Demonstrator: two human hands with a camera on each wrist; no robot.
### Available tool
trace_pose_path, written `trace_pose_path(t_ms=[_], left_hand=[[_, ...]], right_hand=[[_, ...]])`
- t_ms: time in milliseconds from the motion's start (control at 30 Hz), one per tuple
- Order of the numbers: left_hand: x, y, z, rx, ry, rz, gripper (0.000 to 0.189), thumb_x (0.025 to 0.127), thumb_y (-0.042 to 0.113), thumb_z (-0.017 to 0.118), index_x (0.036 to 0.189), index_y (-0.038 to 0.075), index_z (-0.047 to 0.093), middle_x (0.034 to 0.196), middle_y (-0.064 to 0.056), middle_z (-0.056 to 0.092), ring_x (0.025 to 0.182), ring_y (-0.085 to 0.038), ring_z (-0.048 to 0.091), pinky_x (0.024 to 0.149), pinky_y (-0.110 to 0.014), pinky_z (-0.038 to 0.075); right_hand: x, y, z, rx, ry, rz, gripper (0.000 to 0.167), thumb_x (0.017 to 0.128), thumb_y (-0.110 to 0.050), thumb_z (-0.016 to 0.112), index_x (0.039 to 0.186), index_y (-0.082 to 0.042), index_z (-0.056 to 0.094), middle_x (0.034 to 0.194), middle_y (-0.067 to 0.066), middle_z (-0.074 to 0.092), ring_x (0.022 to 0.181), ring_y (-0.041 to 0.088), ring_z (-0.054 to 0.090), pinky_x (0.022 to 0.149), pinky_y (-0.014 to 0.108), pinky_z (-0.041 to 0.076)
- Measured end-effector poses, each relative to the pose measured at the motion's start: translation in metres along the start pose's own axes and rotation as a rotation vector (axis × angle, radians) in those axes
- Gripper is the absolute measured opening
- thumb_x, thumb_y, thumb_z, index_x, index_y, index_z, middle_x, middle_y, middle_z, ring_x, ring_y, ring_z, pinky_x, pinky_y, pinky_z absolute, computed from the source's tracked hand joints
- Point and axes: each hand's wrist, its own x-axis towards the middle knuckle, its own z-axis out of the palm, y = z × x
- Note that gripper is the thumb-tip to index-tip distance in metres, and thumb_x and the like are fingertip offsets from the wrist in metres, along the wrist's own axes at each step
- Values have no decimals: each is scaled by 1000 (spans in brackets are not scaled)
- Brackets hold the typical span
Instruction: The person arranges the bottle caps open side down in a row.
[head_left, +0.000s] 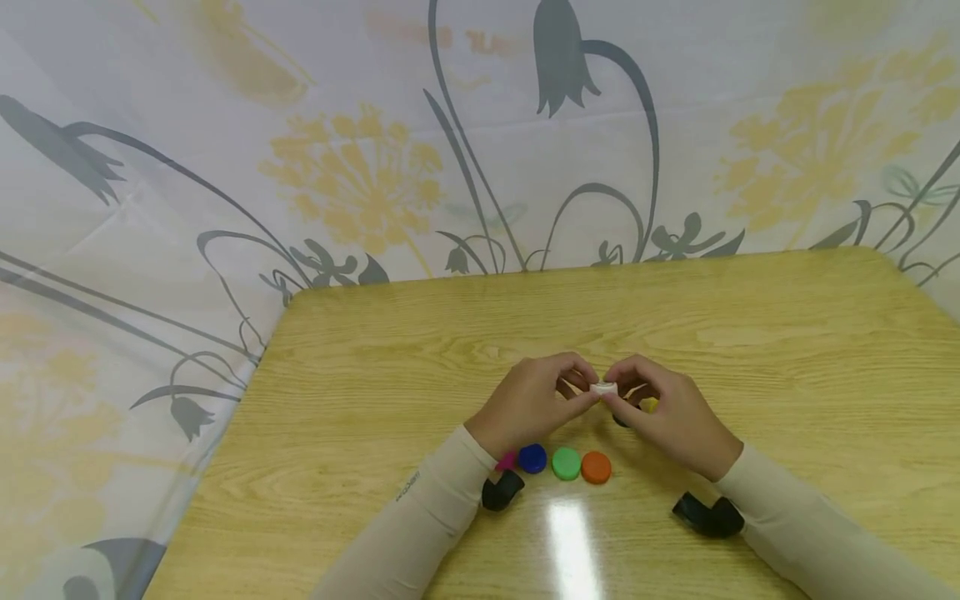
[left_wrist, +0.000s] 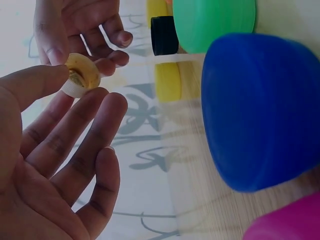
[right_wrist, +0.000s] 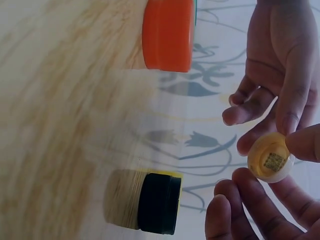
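Both hands meet over the table around a small white bottle cap [head_left: 603, 388]. My left hand [head_left: 531, 402] pinches one side of it between thumb and fingertips, and my right hand [head_left: 671, 414] pinches the other. The cap's hollow inside faces the wrist cameras; a dark printed patch shows in the cap [right_wrist: 271, 159] in the right wrist view. A black cap [right_wrist: 159, 202] and a yellow cap [head_left: 651, 405] lie on the table by the right hand, partly hidden by it in the head view. Nearer my body than the hands are blue [head_left: 532, 458], green [head_left: 566, 463] and orange caps [head_left: 597, 467].
A pink cap [head_left: 507, 461] is partly covered by the left forearm. Black wrist-camera mounts [head_left: 501, 491] stick out from both wrists. The wooden table [head_left: 360, 358] meets a flower-patterned cloth [head_left: 480, 167] at its far edge and left side.
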Motion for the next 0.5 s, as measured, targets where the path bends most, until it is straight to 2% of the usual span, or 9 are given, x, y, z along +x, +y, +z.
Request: trace_pose_path(t_ms=[233,500], left_hand=[[-1,3,4,32,-32,22,19,96,32,68,108,18,68,103,7,74,89,2,67,75,-11,51],[-2,4,8,27,-85,20,22,94,40,69,104,21,68,98,11,73,81,6,64,70,-11,50]], right_hand=[[-7,-1,-2,-10,-20,20,12,94,-11,70,104,-12,65,96,-2,70,81,2,64,73,24,56],[-15,0,-6,-17,-55,-25,20,88,-7,76,104,-13,66,97,-4,71,81,0,64,73,25,57]])
